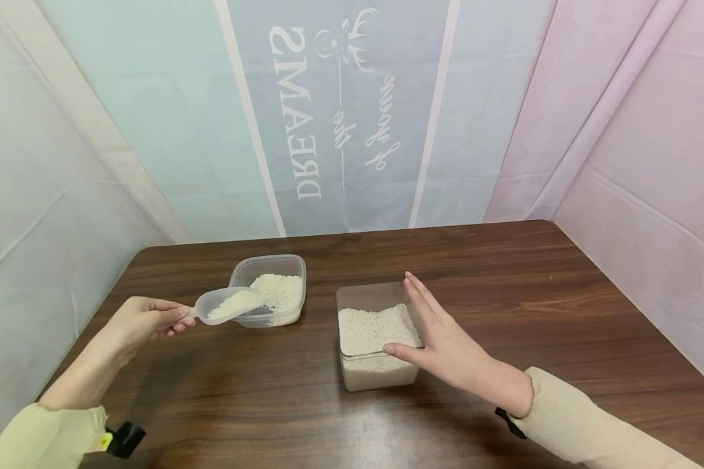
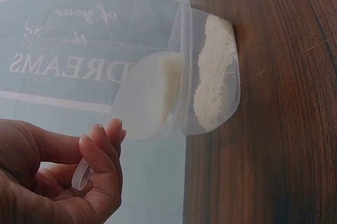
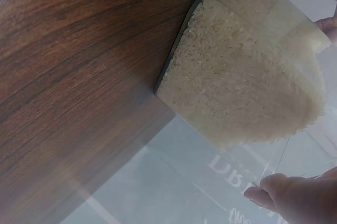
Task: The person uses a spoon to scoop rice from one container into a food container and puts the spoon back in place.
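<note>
Translucent scoop (image 1: 212, 303) with some white rice (image 1: 237, 303) in it, pinched in the left hand (image 1: 146, 320), lip over a small clear tub (image 1: 242, 272) that held rice too. Bigger clear box (image 1: 366, 296), also holding rice, stood upright nearby, right hand (image 1: 448, 344) against its side.

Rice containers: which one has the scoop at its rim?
The left, rounded-corner container: the scoop, held in the left hand, reaches over its rim. The other, squarer container has the right hand against it.
</note>
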The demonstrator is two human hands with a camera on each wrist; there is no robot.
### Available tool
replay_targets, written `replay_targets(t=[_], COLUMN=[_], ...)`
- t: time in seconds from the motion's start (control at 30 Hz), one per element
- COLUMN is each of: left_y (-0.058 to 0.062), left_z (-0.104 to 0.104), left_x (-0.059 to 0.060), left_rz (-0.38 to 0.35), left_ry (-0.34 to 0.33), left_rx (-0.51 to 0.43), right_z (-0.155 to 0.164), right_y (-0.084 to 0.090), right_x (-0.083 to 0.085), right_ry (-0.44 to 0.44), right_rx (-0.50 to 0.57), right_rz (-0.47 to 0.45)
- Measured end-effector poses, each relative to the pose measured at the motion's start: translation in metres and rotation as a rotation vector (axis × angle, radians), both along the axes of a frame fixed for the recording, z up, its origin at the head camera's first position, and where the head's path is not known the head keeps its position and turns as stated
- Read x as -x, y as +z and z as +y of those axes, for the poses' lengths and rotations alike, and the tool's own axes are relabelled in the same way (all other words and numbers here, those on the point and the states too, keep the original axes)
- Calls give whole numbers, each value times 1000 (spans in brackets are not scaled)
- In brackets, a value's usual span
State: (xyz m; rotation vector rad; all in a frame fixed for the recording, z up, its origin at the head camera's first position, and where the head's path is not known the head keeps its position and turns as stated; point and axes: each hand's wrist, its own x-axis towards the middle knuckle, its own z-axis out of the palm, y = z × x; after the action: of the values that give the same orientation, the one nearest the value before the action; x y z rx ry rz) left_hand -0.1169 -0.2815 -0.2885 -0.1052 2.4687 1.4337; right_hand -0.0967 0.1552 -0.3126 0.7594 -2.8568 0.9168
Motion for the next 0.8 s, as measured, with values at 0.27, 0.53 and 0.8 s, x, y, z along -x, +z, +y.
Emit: replay_targets(t=[0.27, 0.53, 0.8], left_y=[1, 1, 1], left_z=[1, 1, 0], left_x=[0, 0, 0], left_rz=[1, 4, 3], left_ry=[0, 1, -12], left_rx=[22, 35, 44], right_z=[0, 0, 0], right_y=[-1, 0, 0], right_x=[0, 0, -1], right_ry=[7, 2, -2], right_rx=[5, 2, 6], right_rz=[20, -1, -9])
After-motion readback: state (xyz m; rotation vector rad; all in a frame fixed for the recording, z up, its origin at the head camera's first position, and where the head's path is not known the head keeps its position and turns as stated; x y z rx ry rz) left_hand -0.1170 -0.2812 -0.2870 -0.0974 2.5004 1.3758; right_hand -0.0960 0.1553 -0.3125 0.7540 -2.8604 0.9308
